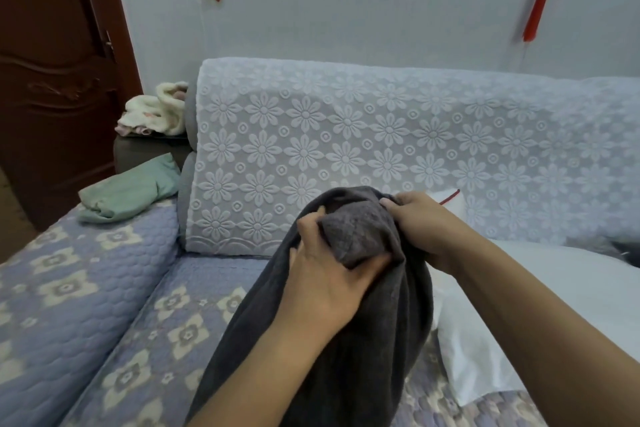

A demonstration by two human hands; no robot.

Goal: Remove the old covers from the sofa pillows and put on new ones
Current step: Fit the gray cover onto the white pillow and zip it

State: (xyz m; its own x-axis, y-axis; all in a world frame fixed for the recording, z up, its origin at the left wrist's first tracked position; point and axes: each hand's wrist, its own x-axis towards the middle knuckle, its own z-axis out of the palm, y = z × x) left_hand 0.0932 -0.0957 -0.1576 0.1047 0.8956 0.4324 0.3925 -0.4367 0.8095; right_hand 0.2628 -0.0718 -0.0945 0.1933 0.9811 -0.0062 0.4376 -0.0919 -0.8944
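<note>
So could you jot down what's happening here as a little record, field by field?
setting: sofa with a blue quilted floral seat and white lace flower-patterned back throw
in hand: dark grey fuzzy fabric cover
left hand: grips the bunched top of the cover
right hand: pinches the cover's top edge
beside it: plain white pillow lying on the seat, to the right
on the armrest: crumpled pale green cloth

We've got the pillow (491, 315) on the sofa seat (166, 333) right of our right hand (420, 225), folded cloth (128, 189) far left.
</note>
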